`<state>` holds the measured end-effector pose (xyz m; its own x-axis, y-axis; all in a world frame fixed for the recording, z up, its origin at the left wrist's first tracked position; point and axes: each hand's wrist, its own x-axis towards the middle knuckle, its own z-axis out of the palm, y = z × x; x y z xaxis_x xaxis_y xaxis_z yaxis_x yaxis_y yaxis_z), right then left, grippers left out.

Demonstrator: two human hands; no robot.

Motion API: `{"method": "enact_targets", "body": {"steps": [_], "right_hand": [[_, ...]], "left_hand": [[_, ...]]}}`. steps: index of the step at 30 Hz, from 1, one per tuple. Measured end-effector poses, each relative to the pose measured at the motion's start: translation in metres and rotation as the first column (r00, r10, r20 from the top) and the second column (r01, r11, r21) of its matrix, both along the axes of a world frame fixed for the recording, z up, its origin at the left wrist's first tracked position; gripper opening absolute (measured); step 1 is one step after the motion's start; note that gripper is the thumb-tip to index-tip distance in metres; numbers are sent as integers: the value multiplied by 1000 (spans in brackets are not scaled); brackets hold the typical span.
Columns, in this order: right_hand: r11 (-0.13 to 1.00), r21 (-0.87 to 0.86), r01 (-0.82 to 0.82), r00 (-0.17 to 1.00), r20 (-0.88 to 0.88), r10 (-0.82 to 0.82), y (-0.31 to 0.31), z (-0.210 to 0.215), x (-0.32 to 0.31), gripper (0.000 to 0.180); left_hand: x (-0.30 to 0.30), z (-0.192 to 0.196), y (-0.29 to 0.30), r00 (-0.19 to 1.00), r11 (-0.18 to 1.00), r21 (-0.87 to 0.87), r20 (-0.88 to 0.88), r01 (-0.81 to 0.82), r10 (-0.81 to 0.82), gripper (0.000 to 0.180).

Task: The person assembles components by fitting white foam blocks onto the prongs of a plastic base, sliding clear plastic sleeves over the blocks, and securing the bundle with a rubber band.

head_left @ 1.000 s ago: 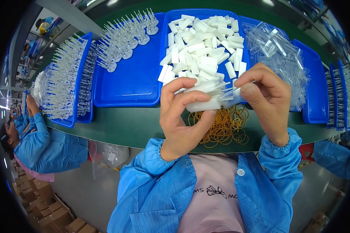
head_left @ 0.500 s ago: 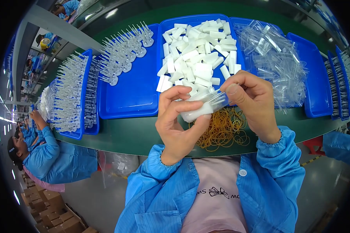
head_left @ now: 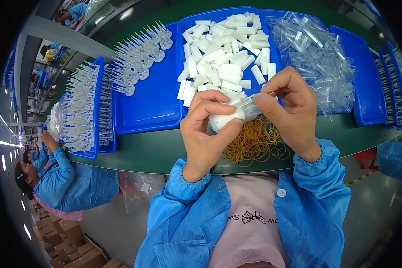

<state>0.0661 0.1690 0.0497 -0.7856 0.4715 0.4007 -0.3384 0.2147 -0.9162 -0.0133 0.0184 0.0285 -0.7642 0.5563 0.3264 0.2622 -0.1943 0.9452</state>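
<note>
We are gripping a white block (head_left: 223, 121) in our left hand (head_left: 206, 129), our right hand (head_left: 295, 115) pinching clear slender pieces (head_left: 251, 105) beside it, above the tabletop (head_left: 152, 149); rubber bands (head_left: 254, 145) are lying below, a blue tray (head_left: 274, 53) sitting beyond.

single view: head-worn wide fisheye, left unit of a side-by-side pair. faces down and forward from above the pink shirt (head_left: 250, 239), which fills bottom centre. upright, unmirrored. left hand (head_left: 203, 138) and right hand (head_left: 290, 118) close to lens, mid-frame. green table (head_left: 161, 152) just beyond; its near edge bows toward the lower rim. cardboard boxes (head_left: 69, 232) farther off, lower left. corners black.
</note>
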Motion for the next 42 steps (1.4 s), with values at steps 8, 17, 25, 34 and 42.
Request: {"method": "enact_targets", "body": {"steps": [8, 17, 25, 34, 42], "right_hand": [[910, -406, -90, 994, 17, 107, 10, 1, 1, 14], [963, -265, -49, 998, 25, 58, 20, -3, 6, 10], [995, 80, 52, 992, 111, -61, 22, -2, 24, 15], [981, -180, 77, 987, -126, -101, 12, -15, 39, 17], [987, 66, 148, 977, -164, -135, 1, -6, 45, 20]], "left_hand": [[10, 2, 10, 967, 994, 27, -230, -104, 107, 44], [13, -10, -2, 884, 961, 275, 454, -24, -108, 61], [8, -21, -3, 997, 991, 127, 79, -27, 17, 55], [16, -9, -3, 1000, 998, 64, -22, 18, -17, 52], [24, -5, -3, 997, 996, 82, 59, 46, -51, 51]]}}
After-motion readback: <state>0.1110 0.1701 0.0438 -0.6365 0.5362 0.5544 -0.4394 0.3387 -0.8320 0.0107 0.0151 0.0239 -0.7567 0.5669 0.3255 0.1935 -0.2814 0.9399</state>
